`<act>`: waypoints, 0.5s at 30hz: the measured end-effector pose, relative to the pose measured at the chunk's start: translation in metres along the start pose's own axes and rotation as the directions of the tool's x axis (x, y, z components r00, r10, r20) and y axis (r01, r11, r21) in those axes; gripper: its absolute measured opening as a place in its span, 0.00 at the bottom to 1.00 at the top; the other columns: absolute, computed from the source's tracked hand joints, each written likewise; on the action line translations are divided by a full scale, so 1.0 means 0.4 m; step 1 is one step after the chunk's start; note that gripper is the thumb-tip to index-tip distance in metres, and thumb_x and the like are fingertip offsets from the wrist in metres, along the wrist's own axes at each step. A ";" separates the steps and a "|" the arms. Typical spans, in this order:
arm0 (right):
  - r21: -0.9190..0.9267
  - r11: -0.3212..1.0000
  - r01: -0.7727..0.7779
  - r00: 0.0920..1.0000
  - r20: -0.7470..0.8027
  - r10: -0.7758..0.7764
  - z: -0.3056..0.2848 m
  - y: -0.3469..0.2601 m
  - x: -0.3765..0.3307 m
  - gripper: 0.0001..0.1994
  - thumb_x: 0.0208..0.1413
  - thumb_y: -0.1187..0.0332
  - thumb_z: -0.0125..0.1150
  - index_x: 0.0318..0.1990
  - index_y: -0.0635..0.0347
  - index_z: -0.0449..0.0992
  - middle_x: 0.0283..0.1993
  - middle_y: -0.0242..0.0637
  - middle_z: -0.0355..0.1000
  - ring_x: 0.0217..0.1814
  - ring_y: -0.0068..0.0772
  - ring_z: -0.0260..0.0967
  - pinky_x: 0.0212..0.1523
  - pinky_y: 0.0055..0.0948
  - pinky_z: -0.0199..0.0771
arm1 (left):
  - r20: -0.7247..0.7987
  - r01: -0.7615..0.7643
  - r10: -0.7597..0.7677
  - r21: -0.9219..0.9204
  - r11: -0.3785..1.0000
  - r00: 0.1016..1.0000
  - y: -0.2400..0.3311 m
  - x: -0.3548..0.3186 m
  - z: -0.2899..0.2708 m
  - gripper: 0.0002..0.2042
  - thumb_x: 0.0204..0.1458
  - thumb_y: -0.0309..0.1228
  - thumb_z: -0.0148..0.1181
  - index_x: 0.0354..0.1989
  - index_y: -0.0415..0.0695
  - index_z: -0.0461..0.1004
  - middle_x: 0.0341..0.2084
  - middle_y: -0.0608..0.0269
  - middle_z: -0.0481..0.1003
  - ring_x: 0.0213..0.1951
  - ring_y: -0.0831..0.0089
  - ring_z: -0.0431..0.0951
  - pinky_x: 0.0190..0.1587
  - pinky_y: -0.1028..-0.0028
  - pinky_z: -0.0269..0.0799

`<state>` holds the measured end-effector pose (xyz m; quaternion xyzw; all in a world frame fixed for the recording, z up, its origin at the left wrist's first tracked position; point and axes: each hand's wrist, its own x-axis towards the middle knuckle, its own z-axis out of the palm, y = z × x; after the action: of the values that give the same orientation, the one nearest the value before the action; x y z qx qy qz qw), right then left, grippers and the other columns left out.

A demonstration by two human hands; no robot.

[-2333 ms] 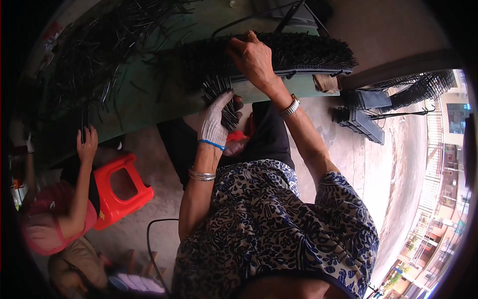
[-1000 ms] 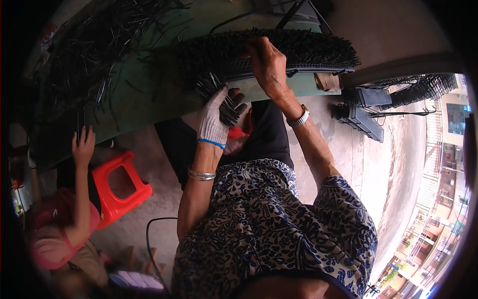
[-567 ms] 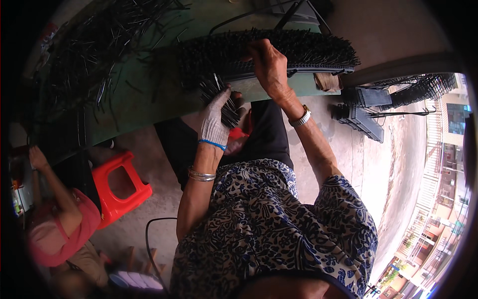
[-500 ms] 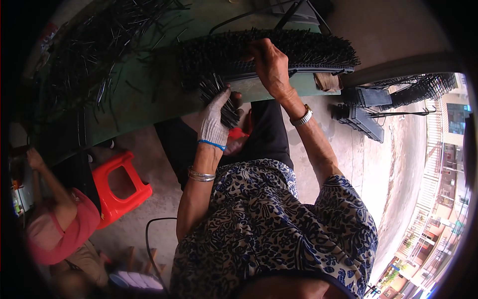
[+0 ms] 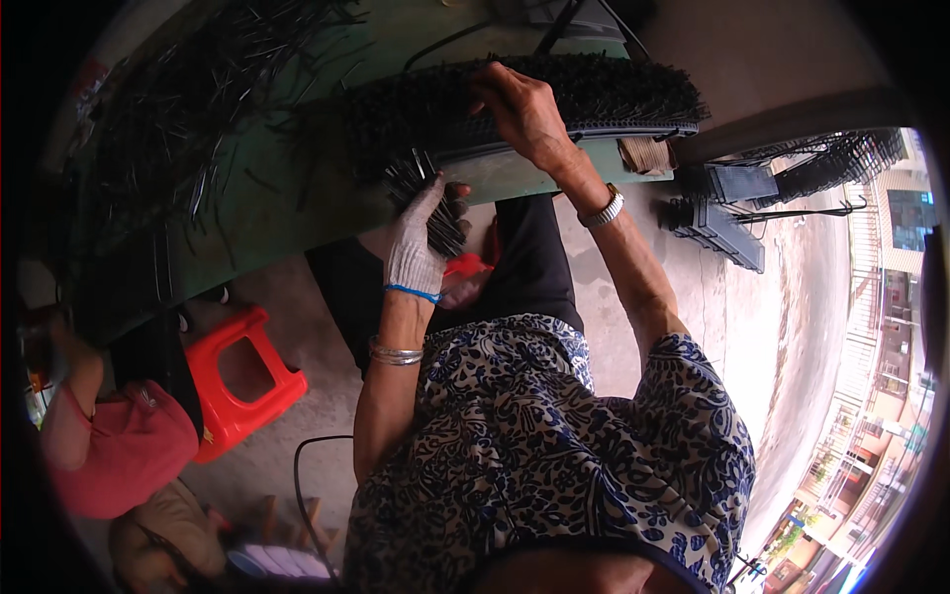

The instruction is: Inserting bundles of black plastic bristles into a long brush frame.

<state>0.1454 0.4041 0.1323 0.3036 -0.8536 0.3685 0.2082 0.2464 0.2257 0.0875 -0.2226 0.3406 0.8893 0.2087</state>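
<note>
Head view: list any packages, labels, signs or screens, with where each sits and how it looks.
Label or sticker: on the far-left rim of the green table, a small red and pale patch, too blurred to make out.
Street signs: far lower right beside the buildings, small coloured panels.
No packages or screens show.

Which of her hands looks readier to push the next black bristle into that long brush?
Probably the right hand: it already rests on the long black brush lying on the green table. The gloved left hand sits lower, at the table's edge, its grip closed on a bundle of black bristles.
</note>
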 end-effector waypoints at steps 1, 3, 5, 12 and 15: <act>-0.001 1.000 -0.002 1.000 -0.002 0.002 0.000 -0.001 0.000 0.06 0.55 0.81 0.55 0.40 0.66 0.72 0.31 0.40 0.72 0.33 0.34 0.76 0.33 0.27 0.74 | -0.010 -0.017 0.017 -0.012 1.000 1.000 0.001 -0.008 0.003 0.08 0.57 0.35 0.58 0.42 0.46 0.75 0.28 0.59 0.78 0.23 0.73 0.76 0.22 0.74 0.73; 0.036 0.999 -0.011 1.000 -0.018 0.012 0.000 -0.004 -0.003 0.06 0.54 0.80 0.56 0.40 0.66 0.72 0.31 0.40 0.72 0.32 0.34 0.76 0.33 0.28 0.74 | -0.018 -0.032 0.032 -0.019 0.999 0.999 0.002 -0.016 0.006 0.08 0.58 0.34 0.57 0.42 0.46 0.75 0.29 0.59 0.78 0.25 0.72 0.76 0.23 0.73 0.73; 0.030 1.000 0.000 1.000 -0.027 0.001 0.006 0.011 -0.005 0.06 0.54 0.79 0.56 0.40 0.65 0.72 0.31 0.39 0.72 0.32 0.33 0.76 0.33 0.28 0.74 | -0.018 0.019 -0.021 -0.117 0.993 1.000 0.004 -0.018 0.007 0.07 0.58 0.33 0.57 0.42 0.47 0.75 0.30 0.59 0.78 0.29 0.70 0.78 0.26 0.71 0.74; -0.016 0.999 0.040 0.999 -0.024 -0.040 0.006 0.015 -0.002 0.07 0.54 0.80 0.56 0.41 0.64 0.72 0.30 0.37 0.72 0.33 0.34 0.75 0.34 0.28 0.74 | -0.026 0.034 -0.037 -0.104 0.994 0.999 -0.004 0.002 -0.019 0.07 0.58 0.32 0.56 0.43 0.47 0.75 0.31 0.59 0.78 0.31 0.69 0.78 0.30 0.67 0.76; 0.041 0.999 0.023 0.999 0.036 -0.024 -0.008 0.002 -0.004 0.07 0.54 0.79 0.56 0.41 0.64 0.72 0.30 0.38 0.71 0.33 0.34 0.75 0.34 0.29 0.74 | 0.022 0.012 -0.010 -0.117 0.993 1.000 -0.005 0.003 -0.032 0.07 0.58 0.32 0.56 0.43 0.47 0.75 0.30 0.59 0.78 0.31 0.69 0.78 0.31 0.67 0.76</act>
<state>0.1465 0.4073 0.1330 0.3242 -0.8460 0.3778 0.1909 0.2496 0.2186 0.0771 -0.2268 0.2844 0.9089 0.2039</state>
